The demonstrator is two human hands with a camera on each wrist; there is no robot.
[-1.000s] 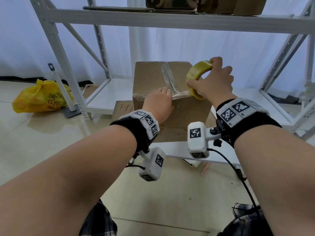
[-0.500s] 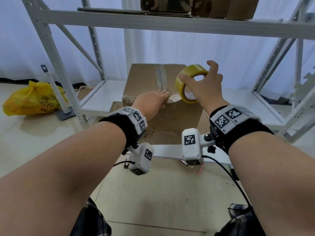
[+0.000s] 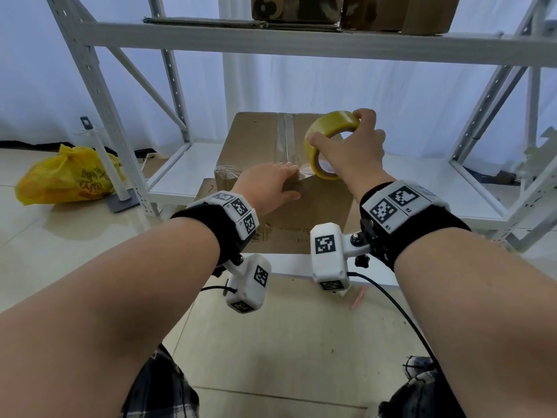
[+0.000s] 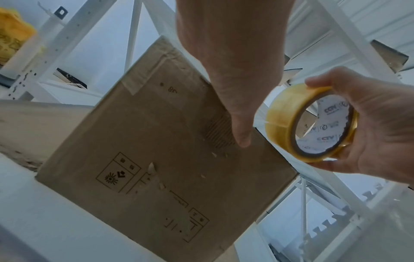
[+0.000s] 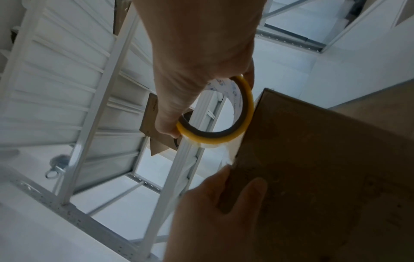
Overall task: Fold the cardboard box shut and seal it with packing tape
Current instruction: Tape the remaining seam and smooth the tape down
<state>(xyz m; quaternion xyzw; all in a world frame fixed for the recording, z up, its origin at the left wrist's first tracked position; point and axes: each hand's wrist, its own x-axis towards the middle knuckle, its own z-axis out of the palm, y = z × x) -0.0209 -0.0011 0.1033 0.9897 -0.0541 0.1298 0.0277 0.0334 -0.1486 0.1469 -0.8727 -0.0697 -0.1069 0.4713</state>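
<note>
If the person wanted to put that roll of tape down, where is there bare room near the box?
The white lower shelf lies bare to the right of the brown cardboard box, out to the rack's upright. A narrower bare strip lies left of the box. The box's near edge is crowded: the left hand presses there and the right hand holds the yellow tape roll.

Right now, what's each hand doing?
Left hand: open, fingers pressing tape onto the cardboard box.
Right hand: gripping the tape roll.
</note>
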